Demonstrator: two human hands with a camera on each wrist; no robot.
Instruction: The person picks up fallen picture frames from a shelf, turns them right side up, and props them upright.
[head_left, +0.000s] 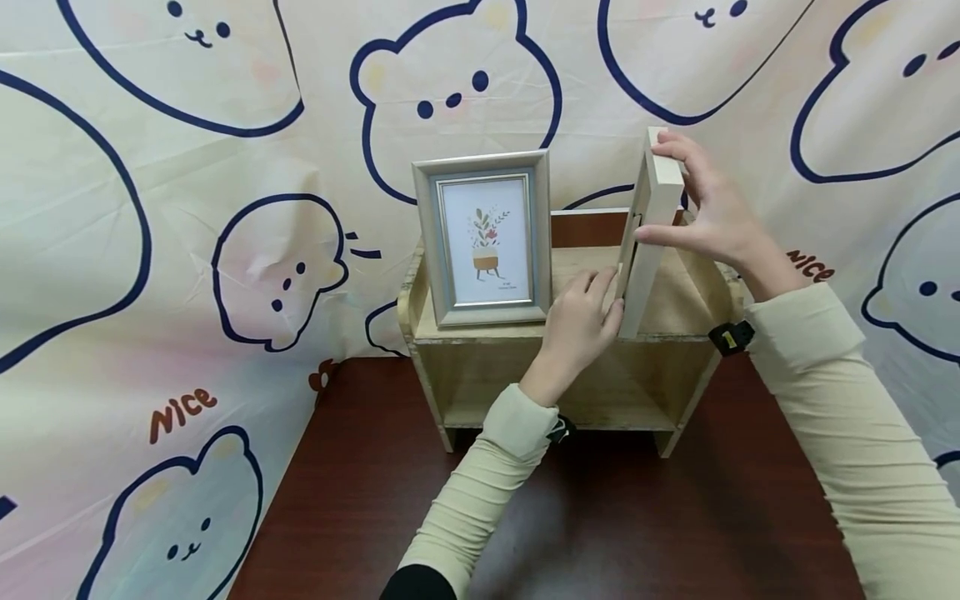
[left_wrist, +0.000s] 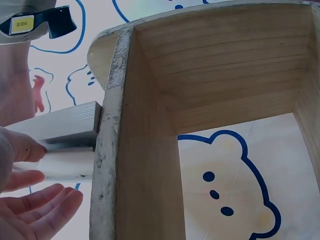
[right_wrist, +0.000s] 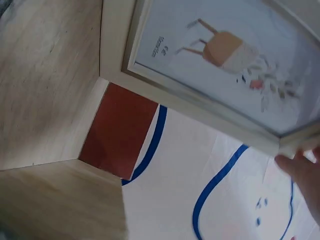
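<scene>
A cream picture frame (head_left: 639,258) stands nearly edge-on on the shelf's top board. My right hand (head_left: 708,196) grips its upper corner, fingers over the top and thumb on the side edge. My left hand (head_left: 573,325) is at the frame's back, low down. In the left wrist view its thumb and finger pinch a pale flap (left_wrist: 67,165) beside the frame edge, and the other fingers lie loose. The frame's front, with a potted-plant picture (right_wrist: 227,52), shows in the right wrist view. To the left leans a silver-and-blue picture frame (head_left: 483,242), facing forward, with a similar print.
The small two-level wooden shelf (head_left: 570,329) stands on a dark red-brown table (head_left: 352,483). Behind it hangs a cloth (head_left: 225,167) printed with blue-outlined bears. A brown strip (head_left: 588,229) shows along the shelf's back.
</scene>
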